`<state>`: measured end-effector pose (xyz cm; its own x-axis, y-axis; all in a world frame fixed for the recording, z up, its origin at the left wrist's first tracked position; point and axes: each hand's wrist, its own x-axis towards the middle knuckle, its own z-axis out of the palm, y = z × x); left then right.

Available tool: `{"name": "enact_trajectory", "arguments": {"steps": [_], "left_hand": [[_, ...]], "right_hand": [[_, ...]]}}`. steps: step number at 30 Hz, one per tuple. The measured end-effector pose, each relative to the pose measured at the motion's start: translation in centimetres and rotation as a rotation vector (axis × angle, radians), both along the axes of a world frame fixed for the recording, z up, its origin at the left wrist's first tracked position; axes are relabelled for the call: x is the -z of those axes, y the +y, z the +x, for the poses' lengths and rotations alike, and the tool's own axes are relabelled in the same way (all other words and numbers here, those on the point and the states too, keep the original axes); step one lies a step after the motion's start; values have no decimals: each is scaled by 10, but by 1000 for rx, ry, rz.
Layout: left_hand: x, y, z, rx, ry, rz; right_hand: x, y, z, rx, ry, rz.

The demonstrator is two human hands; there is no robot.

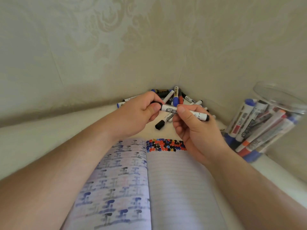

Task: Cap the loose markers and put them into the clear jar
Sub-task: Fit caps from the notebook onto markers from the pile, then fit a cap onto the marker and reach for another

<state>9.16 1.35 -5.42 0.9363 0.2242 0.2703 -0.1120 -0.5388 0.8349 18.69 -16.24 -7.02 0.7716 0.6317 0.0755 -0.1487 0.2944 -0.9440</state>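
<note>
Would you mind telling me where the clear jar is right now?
In the head view, the clear jar stands at the far right against the wall, already holding several markers, right of the right hand and the notebook.

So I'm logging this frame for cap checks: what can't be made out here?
- Held marker: its cap end is hidden inside the left hand, head view.
- Clear jar: cut off by the right edge, blurred.
- Marker pile: partly behind both hands; caps too small to count.
</note>
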Motion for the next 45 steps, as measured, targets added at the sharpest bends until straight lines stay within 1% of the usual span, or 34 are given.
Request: {"name": "enact_trajectory", "arguments": {"steps": [6, 8, 10, 12, 14, 16, 17, 20, 21, 23, 25, 27, 29, 32, 34, 36, 38, 40, 42, 45], "left_hand": [[-10, -8, -5, -37, -80, 264], [-6, -15, -4, -24, -111, 294], [1, -21, -2, 20, -122, 237], [9, -25, 2, 111, -78, 207], [15, -29, 5, 167, -1, 334], [20, -29, 8, 165, 74, 492], [21, -29, 9, 130, 97, 530], [23, -25, 12, 7, 135, 543], [24, -24, 13, -7, 169, 548], [26, -23, 14, -9, 237, 541], [27, -24, 15, -13, 261, 544], [28, -24, 17, -29, 279, 563], [29, -23, 18, -50, 288, 564], [33, -20, 19, -84, 281, 532], [35, -18, 20, -123, 292, 519], [34, -17, 20, -186, 290, 535], [32, -15, 21, -248, 238, 511], [29, -16, 20, -293, 217, 446], [28, -17, 19, -311, 221, 433], [31, -16, 20, -321, 214, 437]], "right_hand": [[-6, 5, -6, -46, 343, 126], [-13, 2, -5, 0, 334, 83], [-25, -4, -7, 74, 156, -21], [-44, -15, -19, 153, -113, -173], [-66, -34, -30, 235, -364, -292], [-94, -61, -33, 375, -588, -292], [-108, -77, -31, 475, -687, -264], [-139, -123, -10, 769, -879, -204], [-144, -135, -3, 839, -925, -228], [-146, -149, 7, 918, -996, -400], [-140, -154, 14, 898, -1025, -613], [-131, -151, 16, 820, -1035, -743], [-126, -148, 15, 785, -1052, -757], [-123, -144, 14, 820, -1015, -657], [-117, -144, 17, 788, -1020, -716], [-109, -145, 23, 738, -1107, -865], [-102, -148, 28, 735, -1205, -933], [-96, -150, 31, 717, -1276, -962], [-93, -148, 35, 702, -1344, -978], [-97, -145, 38, 707, -1371, -899]]}}
